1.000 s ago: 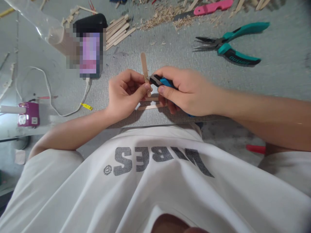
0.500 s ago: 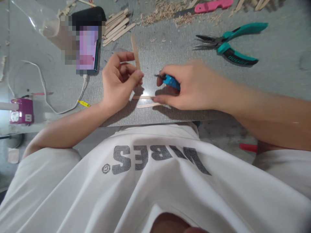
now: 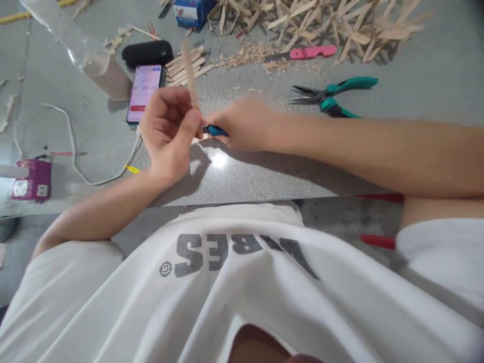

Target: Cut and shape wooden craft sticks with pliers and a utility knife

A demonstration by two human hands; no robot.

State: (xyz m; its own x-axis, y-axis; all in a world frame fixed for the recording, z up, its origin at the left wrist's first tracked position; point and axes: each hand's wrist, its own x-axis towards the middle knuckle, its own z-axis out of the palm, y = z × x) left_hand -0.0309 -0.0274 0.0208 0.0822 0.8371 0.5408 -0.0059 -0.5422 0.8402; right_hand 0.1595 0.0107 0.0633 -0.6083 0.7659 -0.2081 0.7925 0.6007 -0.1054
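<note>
Above the grey mat's [image 3: 264, 176] middle, a wooden craft stick [image 3: 190, 70] stands nearly upright and motion-blurred, pinched low down between the left hand's [image 3: 166, 131] thumb and curled fingers. The right hand [image 3: 242, 123], beside it, closes over a blue-handled tool [image 3: 216, 131]; only its front end shows. The phone [image 3: 143, 93] behind reads 01:46, the last digits unclear. The shirt [image 3: 242, 247] says "VIBES".

Stick [image 3: 190, 70]: pale wood. Cutter [image 3: 217, 131]: blue. Pliers [image 3: 333, 93]: teal handles. Knife [image 3: 312, 51]: pink handle. Counter [image 3: 416, 85]: grey, fine weave pattern. Shirt [image 3: 340, 302]: white, grey dotted lettering.
</note>
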